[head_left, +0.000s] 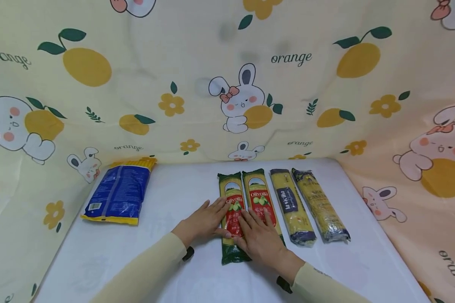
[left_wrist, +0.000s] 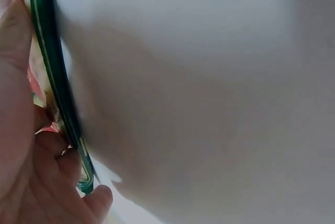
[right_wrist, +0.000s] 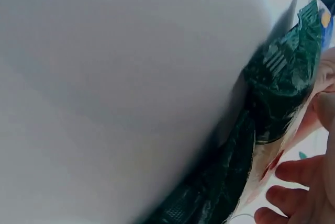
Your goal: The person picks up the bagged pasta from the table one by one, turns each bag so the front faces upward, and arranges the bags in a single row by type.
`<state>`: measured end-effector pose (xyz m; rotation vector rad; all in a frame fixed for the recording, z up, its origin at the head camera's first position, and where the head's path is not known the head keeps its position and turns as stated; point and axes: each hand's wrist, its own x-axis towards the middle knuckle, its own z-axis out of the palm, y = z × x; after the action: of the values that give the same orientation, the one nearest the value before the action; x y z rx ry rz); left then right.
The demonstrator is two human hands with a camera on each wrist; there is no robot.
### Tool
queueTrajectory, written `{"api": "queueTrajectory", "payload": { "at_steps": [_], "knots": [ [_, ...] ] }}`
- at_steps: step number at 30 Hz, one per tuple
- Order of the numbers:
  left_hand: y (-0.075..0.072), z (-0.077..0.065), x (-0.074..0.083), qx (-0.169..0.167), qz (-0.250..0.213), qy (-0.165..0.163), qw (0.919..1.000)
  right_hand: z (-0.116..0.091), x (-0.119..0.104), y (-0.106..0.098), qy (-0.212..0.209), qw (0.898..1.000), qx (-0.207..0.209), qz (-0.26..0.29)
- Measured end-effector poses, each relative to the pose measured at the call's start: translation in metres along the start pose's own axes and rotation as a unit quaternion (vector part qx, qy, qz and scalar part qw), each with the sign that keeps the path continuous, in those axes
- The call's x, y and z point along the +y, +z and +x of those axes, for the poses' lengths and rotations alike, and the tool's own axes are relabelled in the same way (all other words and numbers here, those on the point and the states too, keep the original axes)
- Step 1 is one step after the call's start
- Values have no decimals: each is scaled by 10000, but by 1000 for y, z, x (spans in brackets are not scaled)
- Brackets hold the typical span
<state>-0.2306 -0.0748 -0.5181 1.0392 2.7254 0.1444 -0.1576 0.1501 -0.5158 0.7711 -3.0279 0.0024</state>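
Two long Olivoilà packs, apparently spaghetti, with red labels and green ends, lie side by side on the table in the head view: the left pack (head_left: 234, 225) and the right pack (head_left: 258, 197). My left hand (head_left: 204, 221) lies over the left pack's left edge, fingers extended and thumb across its lower part. My right hand (head_left: 264, 244) rests flat across the lower halves of both packs, fingers spread, hiding part of them. In the left wrist view a green pack edge (left_wrist: 52, 56) runs along the hand; crinkled green wrapper (right_wrist: 282, 77) shows in the right wrist view.
Right of these lie two yellow packs with dark purple ends, the nearer one (head_left: 291, 206) and the outer one (head_left: 321, 206). A blue bag with yellow edges (head_left: 119, 191) sits at the table's back left. A patterned cloth (head_left: 197, 50) hangs behind the white table (head_left: 174, 269).
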Motion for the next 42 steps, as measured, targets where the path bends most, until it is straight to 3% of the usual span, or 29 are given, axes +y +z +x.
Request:
{"api": "queueTrajectory", "payload": {
  "at_steps": [6, 11, 14, 16, 20, 24, 29, 32, 38, 42],
  "knots": [
    [-1, 0, -3, -7, -146, -82, 9999, 7, -2, 3, -113, 9999, -69, -1],
    [-8, -13, -22, 314, -363, -252, 9985, 9, -5, 6, -16, 9995, -331, -5],
    [-19, -32, -51, 794, -234, -484, 9954, 9, -6, 5, 0, 9993, -374, 26],
    [-27, -50, -80, 1196, -28, -782, 9897, 8, -7, 5, -17, 9992, -407, 56],
    [-45, -90, -140, 1649, 230, -1749, 9704, 9, -8, 5, 8, 9990, -440, 99],
    [-51, -129, -187, 1548, 414, -2576, 9529, 9, -7, 5, 52, 9991, -403, 146],
    [-38, -158, -216, 1131, 169, -3155, 9420, 10, -7, 5, 22, 9991, -368, 208],
    [-31, -164, -225, 975, 91, -3270, 9399, 10, -7, 6, -19, 9991, -368, 222],
    [-31, -163, -232, 843, 89, -3291, 9405, 10, -7, 7, 72, 9990, -376, 223],
    [-27, -157, -231, 608, -483, -3319, 9401, 9, -7, 8, 120, 9987, -430, 255]
  ]
}}
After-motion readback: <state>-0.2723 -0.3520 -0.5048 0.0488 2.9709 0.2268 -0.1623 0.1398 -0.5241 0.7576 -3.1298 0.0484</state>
